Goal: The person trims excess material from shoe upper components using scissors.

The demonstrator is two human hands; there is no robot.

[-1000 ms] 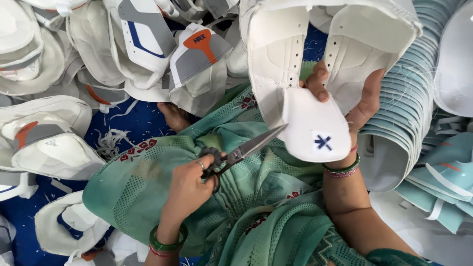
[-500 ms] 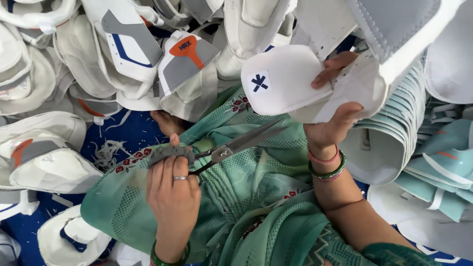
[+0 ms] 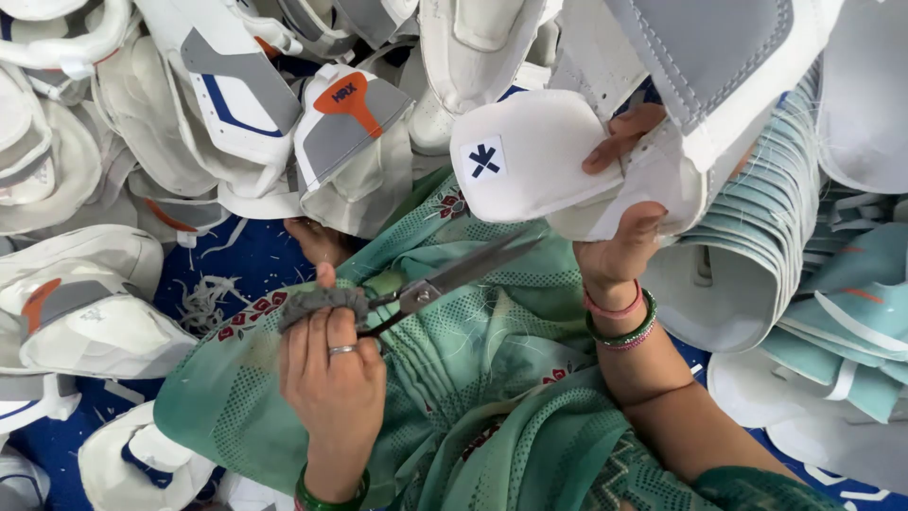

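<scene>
My L hand [image 3: 331,364] is clenched round the cloth-wrapped handles of the scissors [image 3: 416,293], blades nearly shut, tips aimed at the white shoe upper [image 3: 567,161]. R hand [image 3: 624,203] grips that upper just past the scissor tips, thumb on top, fingers curled underneath. Teal stacked pieces [image 3: 757,218] sit beyond the upper.

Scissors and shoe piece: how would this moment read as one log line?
left hand: holds scissors, blades nearly shut | right hand: holds white shoe upper raised | around: piled shoe uppers, blue floor
</scene>
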